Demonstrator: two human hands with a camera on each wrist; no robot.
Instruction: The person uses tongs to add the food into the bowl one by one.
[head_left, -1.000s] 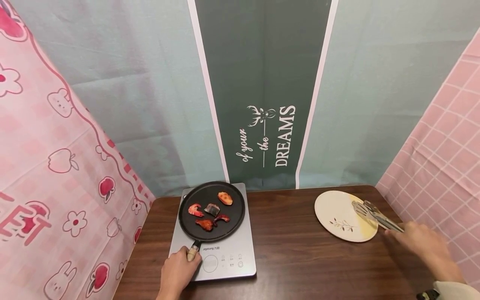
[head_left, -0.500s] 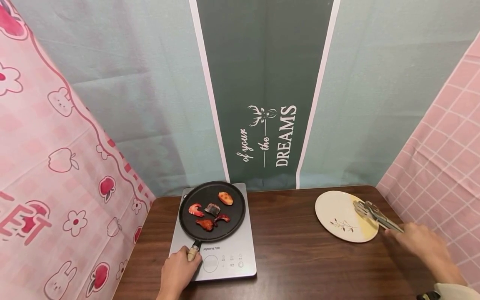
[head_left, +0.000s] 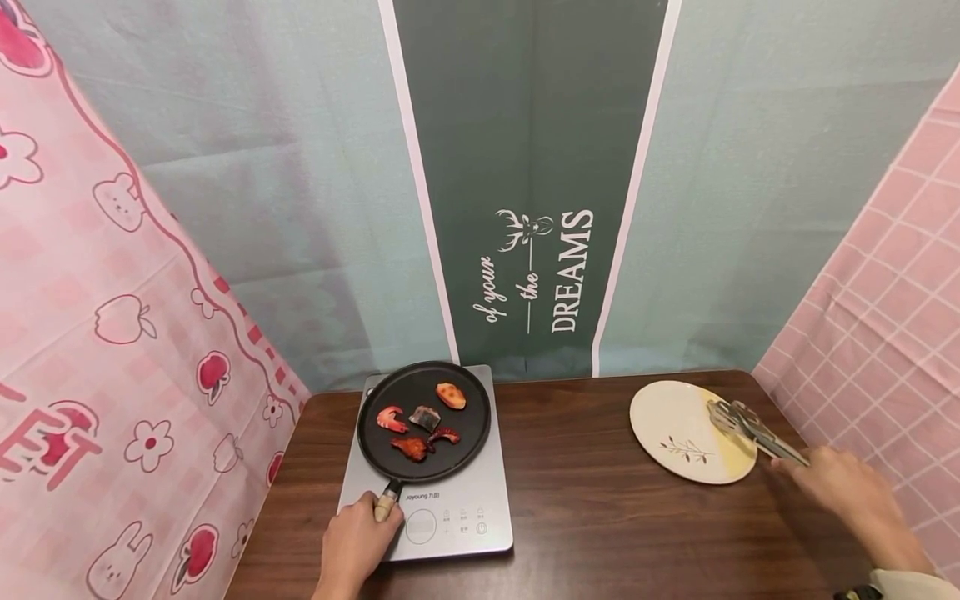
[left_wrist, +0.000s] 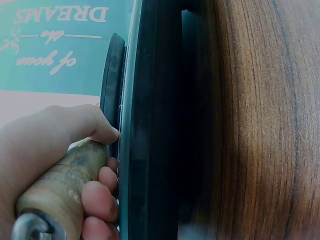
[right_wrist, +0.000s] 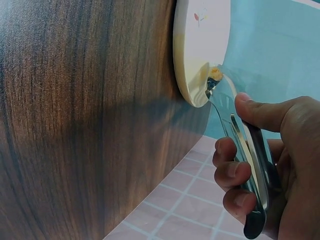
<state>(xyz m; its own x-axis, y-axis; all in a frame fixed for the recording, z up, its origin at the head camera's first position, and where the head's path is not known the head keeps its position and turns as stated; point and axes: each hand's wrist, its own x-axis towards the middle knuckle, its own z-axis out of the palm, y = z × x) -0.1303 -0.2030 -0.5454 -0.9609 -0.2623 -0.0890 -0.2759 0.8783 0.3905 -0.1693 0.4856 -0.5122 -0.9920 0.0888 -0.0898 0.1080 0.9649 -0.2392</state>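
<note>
My left hand (head_left: 358,542) grips the wooden handle (left_wrist: 65,185) of a round black frying pan (head_left: 405,392). Several food pieces lie in the pan: a shrimp (head_left: 391,419), a dark-skinned fish piece (head_left: 425,418), a yellow-orange slice (head_left: 451,396), a browned chicken piece (head_left: 409,449) and a dark red tentacle piece (head_left: 446,436). At the right, my right hand (head_left: 843,492) holds metal tongs (right_wrist: 255,160), thumb on one arm and fingers on the other. Their heads are over the yellow side of an oval plate (head_left: 660,408). Between them shows a small yellow and dark piece (right_wrist: 215,76).
Beneath the pan is a silver induction cooker (head_left: 487,500) with a touch panel at its front. The wooden table (head_left: 570,467) stretches between cooker and plate. Cloth hangings enclose it: pink at the left (head_left: 112,375), green behind (head_left: 525,125), pink checked at the right (head_left: 885,308).
The tongs' heads have shifted very slightly on the plate. My left hand, the pan and its food look the same.
</note>
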